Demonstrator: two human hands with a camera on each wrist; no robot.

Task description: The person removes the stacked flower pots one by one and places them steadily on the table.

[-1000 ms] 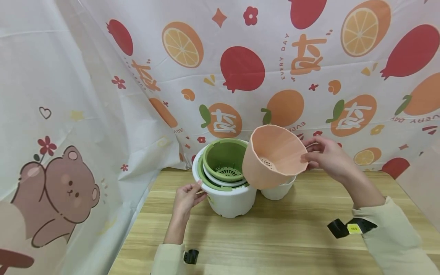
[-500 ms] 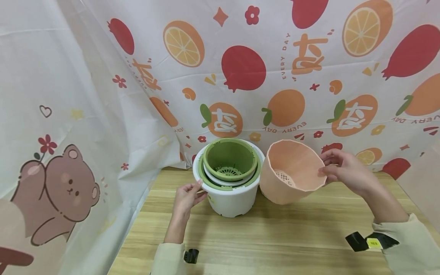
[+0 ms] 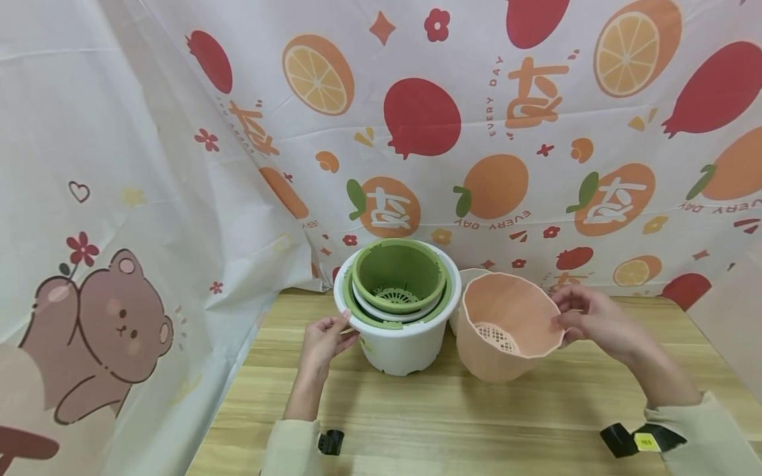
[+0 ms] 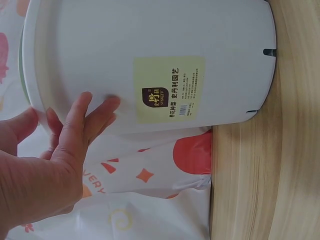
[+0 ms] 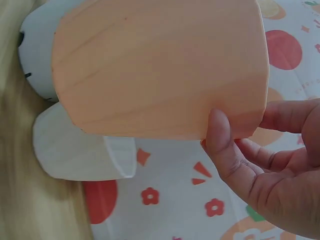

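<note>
My left hand (image 3: 323, 342) pinches the rim of a large white flower pot (image 3: 400, 354), thumb on top and fingers under the lip. A label (image 4: 170, 90) shows on its side in the left wrist view. Nested inside it are a green pot (image 3: 407, 264) with a slotted bottom and other green and white pots. To its right, my right hand (image 3: 595, 324) pinches the right rim of a peach flower pot (image 3: 497, 367). This pot tilts toward me, showing a grid of holes in its bottom. Whether its base touches the table I cannot tell.
Partly hidden behind the peach pot, a smaller white pot (image 5: 75, 145) stands beside the big one. The wooden table (image 3: 428, 430) ends at a fruit-printed cloth (image 3: 381, 59) along the back. More cloth (image 3: 178, 218) hangs at the left.
My right hand has carried the peach pot right, then down and toward me, from in front of the nested pots and small white pot. The left hand has stayed on the rim.
</note>
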